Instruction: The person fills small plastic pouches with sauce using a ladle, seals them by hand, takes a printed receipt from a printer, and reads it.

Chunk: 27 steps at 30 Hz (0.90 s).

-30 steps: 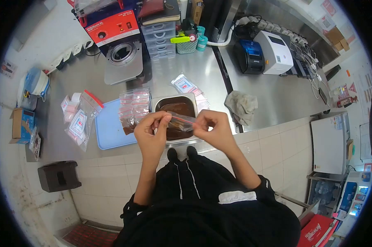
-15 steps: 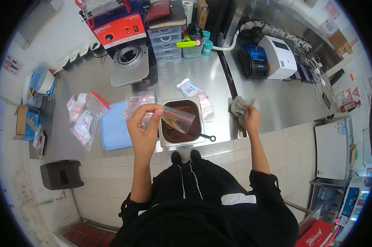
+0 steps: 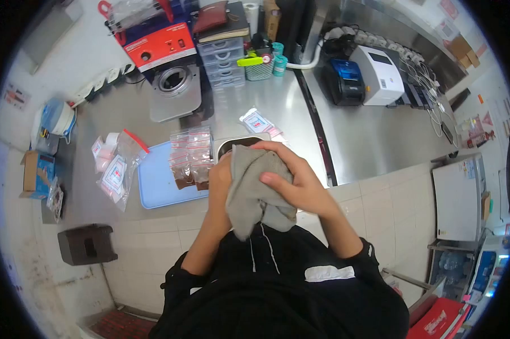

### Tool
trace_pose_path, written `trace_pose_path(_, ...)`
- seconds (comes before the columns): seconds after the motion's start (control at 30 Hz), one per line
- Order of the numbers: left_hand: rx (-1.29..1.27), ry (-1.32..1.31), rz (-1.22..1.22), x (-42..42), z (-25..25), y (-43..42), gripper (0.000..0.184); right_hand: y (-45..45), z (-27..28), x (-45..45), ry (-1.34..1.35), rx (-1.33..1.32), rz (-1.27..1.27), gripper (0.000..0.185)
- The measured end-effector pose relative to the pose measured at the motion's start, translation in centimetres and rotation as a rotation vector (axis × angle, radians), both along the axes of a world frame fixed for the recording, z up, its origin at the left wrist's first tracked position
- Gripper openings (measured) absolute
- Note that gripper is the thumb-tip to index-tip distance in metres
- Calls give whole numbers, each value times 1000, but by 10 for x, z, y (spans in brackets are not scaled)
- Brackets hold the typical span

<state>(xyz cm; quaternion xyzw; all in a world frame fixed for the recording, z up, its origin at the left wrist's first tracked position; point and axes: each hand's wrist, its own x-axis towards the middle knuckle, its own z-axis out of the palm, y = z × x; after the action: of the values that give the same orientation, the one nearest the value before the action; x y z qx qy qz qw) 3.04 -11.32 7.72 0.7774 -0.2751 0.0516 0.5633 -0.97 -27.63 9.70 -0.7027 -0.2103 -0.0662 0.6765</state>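
Note:
A grey cloth (image 3: 255,181) hangs crumpled in front of me, over the near side of the steel pan (image 3: 241,138). My right hand (image 3: 300,183) grips its right side, thumb on top. My left hand (image 3: 218,178) is at the cloth's left edge, its fingers covered, so whatever it holds is hidden. Just left of it, small zip bags (image 3: 190,158) with brown filling at their lower ends lie on a blue tray (image 3: 153,189). The cloth and hands hide most of the pan's inside.
Behind the pan lies a pack of bags (image 3: 259,122). A large zip bag (image 3: 119,169) is left of the tray. Farther back stand a cup sealer (image 3: 159,51), plastic drawers (image 3: 225,65) and a white label printer (image 3: 379,79). The counter's front edge is close to me.
My right hand has brought the cloth from the right of the counter to my left hand. The small clear bag that my left hand held is now out of sight.

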Motion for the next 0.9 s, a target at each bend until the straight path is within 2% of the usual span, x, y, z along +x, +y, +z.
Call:
trace_pose_path(0.03, 74, -106, -5, 0, 0, 2, 29, 10, 2, -4, 84, -76, -119, 35)
trace_pose_path(0.07, -6, -144, -44, -2, 4, 5, 32, 18, 3, -6, 170, -153, -235, 30)
trace_pose_path(0.17, -54, -158, 80, -13, 1, 10, 31, 24, 0, -7, 145, -216, -286, 23)
trace_pose_path(0.33, -233, 103, 178, -29, 1, 24, 29, 14, 15, -15, 141, -262, -252, 17)
trace_pose_path(0.4, -521, 199, 458, -25, -1, 48, 10, -13, 20, -18, 1, -356, -439, 17)
trace_pose_path(0.43, -477, 56, 556, -19, -4, 66, 9, -33, 11, -18, 47, -226, -615, 16)
trace_pose_path(0.47, -429, -87, 649, -11, -9, 88, 9, -58, 7, -15, 101, -222, -701, 14)
trace_pose_path(0.53, -304, -302, 600, 2, -48, 130, 8, -104, -14, -6, 108, -417, -915, 16)
trace_pose_path(0.57, -306, -296, 601, 7, -65, 142, 8, -131, -37, 0, 112, -423, -915, 16)
trace_pose_path(0.63, 24, -91, 614, 15, -96, 157, 9, -170, -97, 8, 228, -728, -976, 23)
trace_pose_path(0.67, 21, -89, 605, 21, -112, 157, 9, -171, -125, 9, 231, -731, -985, 23)
trace_pose_path(0.73, -94, 209, 660, 37, -144, 151, 10, -173, -159, 15, -136, -1410, -1233, 30)
trace_pose_path(0.8, -120, 228, 680, 53, -179, 142, 10, -131, -143, 27, -50, -1004, -1030, 27)
trace_pose_path(0.83, -145, 249, 708, 60, -200, 138, 10, -130, -172, 39, -48, -894, -852, 23)
trace_pose_path(0.87, -53, 213, 779, 72, -227, 141, 9, -129, -200, 51, -50, -781, -676, 20)
trace_pose_path(0.9, -54, 212, 775, 76, -231, 138, 9, -106, -189, 56, -11, -789, -508, 18)
